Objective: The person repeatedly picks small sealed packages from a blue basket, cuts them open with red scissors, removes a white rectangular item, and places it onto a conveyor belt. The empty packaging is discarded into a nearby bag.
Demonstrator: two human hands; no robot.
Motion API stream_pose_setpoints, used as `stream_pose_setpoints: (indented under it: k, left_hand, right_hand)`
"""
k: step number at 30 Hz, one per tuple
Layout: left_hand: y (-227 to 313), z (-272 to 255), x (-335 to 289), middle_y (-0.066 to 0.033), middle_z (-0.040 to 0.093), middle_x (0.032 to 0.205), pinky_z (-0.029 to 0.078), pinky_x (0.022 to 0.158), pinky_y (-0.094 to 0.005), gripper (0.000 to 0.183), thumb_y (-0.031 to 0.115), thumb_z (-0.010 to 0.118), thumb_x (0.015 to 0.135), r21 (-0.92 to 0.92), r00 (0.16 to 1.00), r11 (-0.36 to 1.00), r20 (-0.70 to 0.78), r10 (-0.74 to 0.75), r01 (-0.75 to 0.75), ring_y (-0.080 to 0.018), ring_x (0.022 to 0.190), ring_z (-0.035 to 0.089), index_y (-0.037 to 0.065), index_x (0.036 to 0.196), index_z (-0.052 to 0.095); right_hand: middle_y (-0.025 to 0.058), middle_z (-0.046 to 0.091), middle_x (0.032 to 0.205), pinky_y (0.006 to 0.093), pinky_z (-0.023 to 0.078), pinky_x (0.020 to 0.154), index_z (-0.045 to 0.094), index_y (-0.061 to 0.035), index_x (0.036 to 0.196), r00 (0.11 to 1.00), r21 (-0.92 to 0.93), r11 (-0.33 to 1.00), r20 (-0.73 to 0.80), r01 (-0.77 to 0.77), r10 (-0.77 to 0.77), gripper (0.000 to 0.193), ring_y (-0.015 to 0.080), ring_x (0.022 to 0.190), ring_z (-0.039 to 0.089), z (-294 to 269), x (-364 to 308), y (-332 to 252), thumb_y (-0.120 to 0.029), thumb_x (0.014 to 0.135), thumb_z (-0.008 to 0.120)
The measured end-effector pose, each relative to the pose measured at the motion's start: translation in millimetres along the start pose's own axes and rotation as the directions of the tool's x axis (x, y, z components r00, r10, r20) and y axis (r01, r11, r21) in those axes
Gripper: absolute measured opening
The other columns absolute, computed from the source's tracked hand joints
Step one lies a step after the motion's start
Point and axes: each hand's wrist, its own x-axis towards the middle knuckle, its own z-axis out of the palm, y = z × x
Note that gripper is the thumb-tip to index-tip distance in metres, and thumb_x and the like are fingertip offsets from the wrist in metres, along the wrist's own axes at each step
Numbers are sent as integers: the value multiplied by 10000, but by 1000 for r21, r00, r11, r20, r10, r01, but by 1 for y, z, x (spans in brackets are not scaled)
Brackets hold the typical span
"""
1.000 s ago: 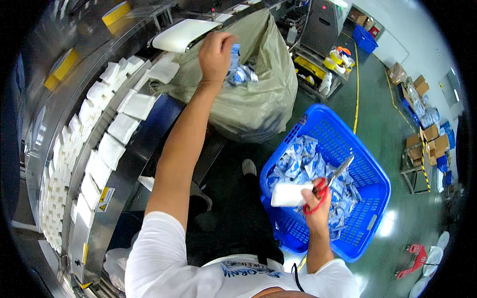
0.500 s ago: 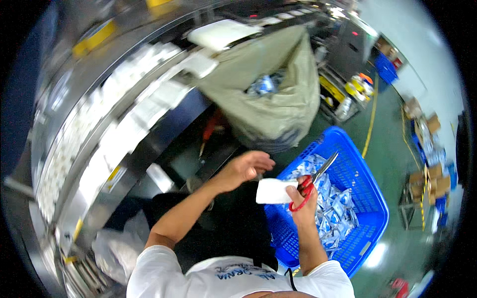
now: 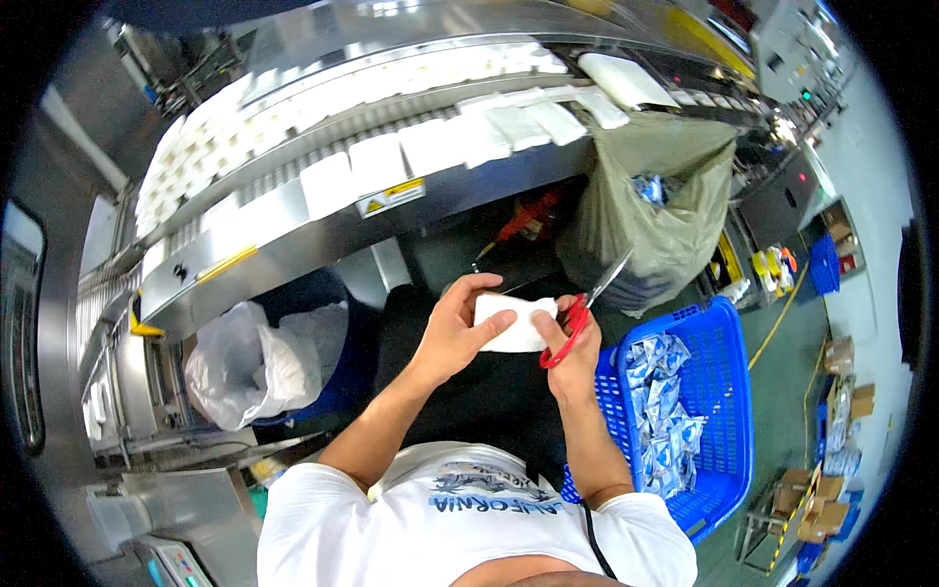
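Note:
In front of my chest, a small white folded pad (image 3: 513, 324) is held between both hands; its material cannot be told. My left hand (image 3: 456, 328) grips its left end, thumb on top and fingers behind. With thumb and fingers, my right hand (image 3: 572, 342) pinches the right end. That same hand also carries red-handled scissors (image 3: 579, 323), whose metal blades point up and away to the right. Just right of this hand stands a blue plastic basket (image 3: 726, 391) holding several blue-and-white sachets (image 3: 657, 421).
Ahead runs a metal conveyor (image 3: 284, 220) with white folded pads (image 3: 430, 147) along it. An olive sack (image 3: 650, 220) with blue packets inside stands at the far right. A bin with a white plastic liner (image 3: 235, 367) is at the left. Cartons (image 3: 807, 504) sit along the right side.
My left hand, free and spread before, has taken hold of the pad's left end. The view has swung left, showing more conveyor and the lined bin.

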Motion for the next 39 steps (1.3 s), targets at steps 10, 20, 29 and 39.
stream_pose_setpoints:
  k: [10, 20, 29, 39]
  left_hand:
    - [120, -152, -17, -61, 751, 1034, 569, 852, -295, 218, 114, 750, 955, 192, 924, 975, -341, 171, -110, -116, 904, 700, 9, 1136, 689]
    - [175, -434, 28, -163, 697, 1000, 663, 686, -360, 327, 191, 735, 961, 415, 672, 891, -714, 195, 182, -234, 832, 713, -123, 1038, 680]
    - [168, -434, 92, -323, 718, 917, 540, 783, -518, 631, 511, 691, 910, 816, 889, -359, -382, 253, 453, -437, 890, 721, -117, 973, 720]
    - [173, -251, -5, -170, 759, 1060, 615, 800, -328, 423, 343, 569, 1076, 987, 863, 11, -147, 483, 162, -249, 929, 742, -41, 1209, 683]
  right_hand:
    - [156, 703, 1137, 346, 589, 864, 613, -29, 1143, 947, 38, 994, 310, -105, 88, 194, 230, 975, 709, 20, -19, 0, -120, 991, 692]
    - [104, 709, 1031, 296, 578, 774, 606, -35, 1090, 980, -94, 979, 71, -181, 188, 134, 165, 863, 686, -53, -28, 15, -90, 996, 684]
    - [63, 700, 864, 268, 526, 689, 634, -40, 936, 984, -240, 970, -177, -42, -2, 195, 129, 763, 654, -159, -23, 3, -210, 973, 722]
    - [180, 730, 808, 433, 551, 668, 732, -14, 904, 618, -504, 641, -784, -579, -59, 235, 315, 732, 712, -505, -32, 107, -240, 899, 665]
